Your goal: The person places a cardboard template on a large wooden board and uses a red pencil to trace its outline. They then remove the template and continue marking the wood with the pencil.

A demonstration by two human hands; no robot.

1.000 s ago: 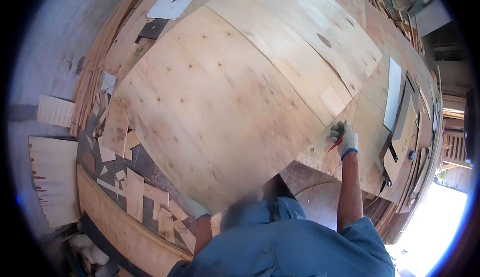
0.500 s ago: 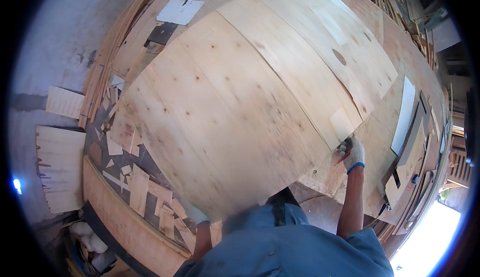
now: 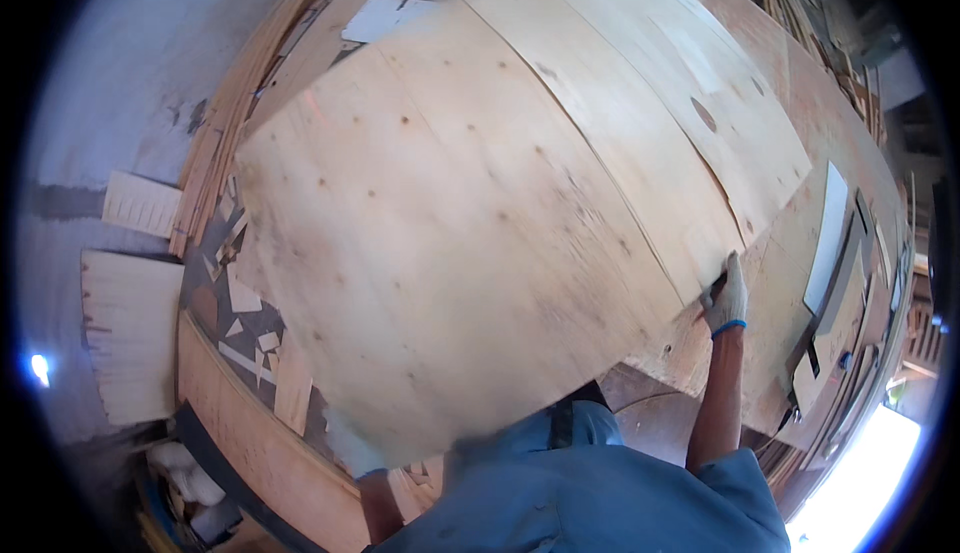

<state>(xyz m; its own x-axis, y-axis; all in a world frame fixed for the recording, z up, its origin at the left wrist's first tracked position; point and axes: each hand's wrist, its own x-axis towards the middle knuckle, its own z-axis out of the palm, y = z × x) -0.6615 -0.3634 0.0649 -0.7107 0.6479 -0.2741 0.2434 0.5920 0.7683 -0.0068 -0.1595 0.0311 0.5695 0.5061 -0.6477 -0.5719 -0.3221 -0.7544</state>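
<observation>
Your right hand (image 3: 727, 300), in a pale glove with a blue cuff, is closed on the near right edge of the big veneer sheet (image 3: 450, 243), fingers curled over the edge and thumb beneath as far as the view shows; a thin dark and red thing seems to sit in the same grip, too small to name. Your left hand is hidden under the sheet; only the forearm (image 3: 378, 501) shows at the lower edge, so you cannot tell how that hand is set. Compared with a second ago, the sheet has swung up and toward you: it now fills much more of the view and its near edge hangs over your chest, while your right hand has slid along to a lower point on the edge. That reads as the sheet being lifted off the stack (image 3: 800, 253) rather than lying on it. Further out, a second pale sheet (image 3: 660, 103) lies beyond, offcuts (image 3: 250, 323) litter the floor left, and grey strips (image 3: 828, 243) lie right.
</observation>
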